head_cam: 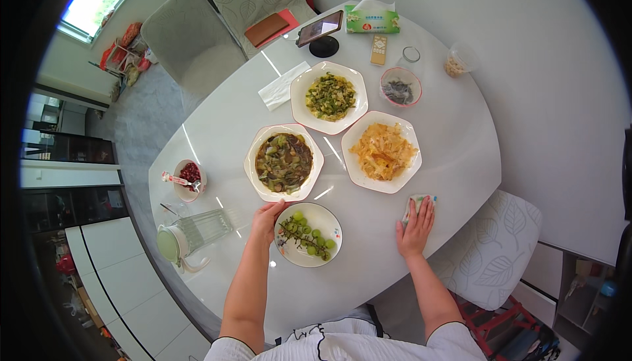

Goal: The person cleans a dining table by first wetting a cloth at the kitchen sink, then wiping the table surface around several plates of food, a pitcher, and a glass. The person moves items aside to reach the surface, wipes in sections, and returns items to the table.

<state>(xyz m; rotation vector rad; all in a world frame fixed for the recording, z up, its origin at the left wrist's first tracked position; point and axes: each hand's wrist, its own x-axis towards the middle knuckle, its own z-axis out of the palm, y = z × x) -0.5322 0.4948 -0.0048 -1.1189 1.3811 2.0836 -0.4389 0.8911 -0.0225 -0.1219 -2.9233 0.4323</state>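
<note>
My left hand (269,220) is at the near rim of a hexagonal plate of dark stewed vegetables (284,162), close beside the left rim of a round plate (323,214) holding green grapes (316,240) on their stem. Whether its fingers grip either rim is unclear. Over at the right, my right hand (417,226) lies flat, pressing a folded patterned cloth (414,204) onto the white table (375,232). Further back are a hexagonal plate of chopped green vegetables (331,97) and another of yellow-orange shredded food (384,151).
On the left stand a water pitcher (202,230) with a green lid and a bowl of red seeds (190,176) with a spoon. Behind are a phone on a stand (321,32), tissue pack (373,19), remote control (378,50), small bowl (399,87) and plastic tub (458,62). A chair (489,247) adjoins the right edge.
</note>
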